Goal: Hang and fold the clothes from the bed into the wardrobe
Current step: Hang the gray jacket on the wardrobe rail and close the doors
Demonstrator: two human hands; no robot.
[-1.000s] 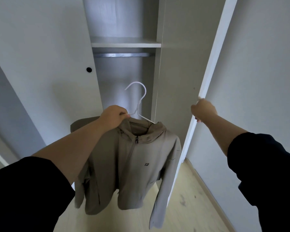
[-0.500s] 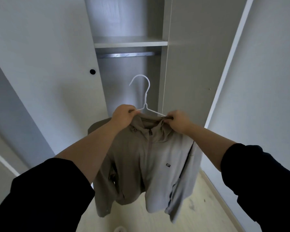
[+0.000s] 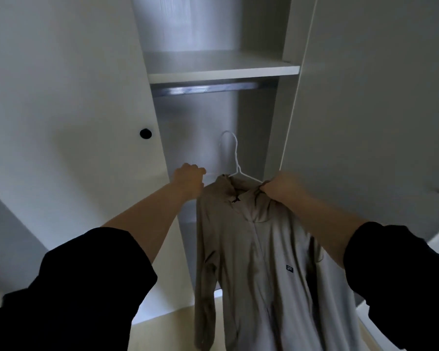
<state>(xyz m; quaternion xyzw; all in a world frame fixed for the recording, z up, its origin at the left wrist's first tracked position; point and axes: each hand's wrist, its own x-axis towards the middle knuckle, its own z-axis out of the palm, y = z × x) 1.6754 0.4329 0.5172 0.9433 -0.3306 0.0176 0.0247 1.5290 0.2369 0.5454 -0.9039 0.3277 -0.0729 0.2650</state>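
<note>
A beige zip jacket (image 3: 264, 249) hangs on a white wire hanger (image 3: 235, 155) in front of the open wardrobe. My right hand (image 3: 280, 187) grips the hanger's right shoulder together with the jacket collar and carries it alone. My left hand (image 3: 189, 177) is off the jacket, at the inner edge of the left wardrobe door (image 3: 74, 122), its fingers curled round that edge. The hanger's hook stands free, well below the metal clothes rail (image 3: 213, 87). The jacket's sleeves dangle towards the floor.
A white shelf (image 3: 223, 70) sits just above the rail. The left door has a black knob (image 3: 145, 133). The right door (image 3: 365, 110) stands swung open at the right. Light wooden floor (image 3: 178, 330) shows below.
My left hand let go of the hanger and moved left to the door edge. My right hand, which came off the right door earlier, now carries the jacket by itself.
</note>
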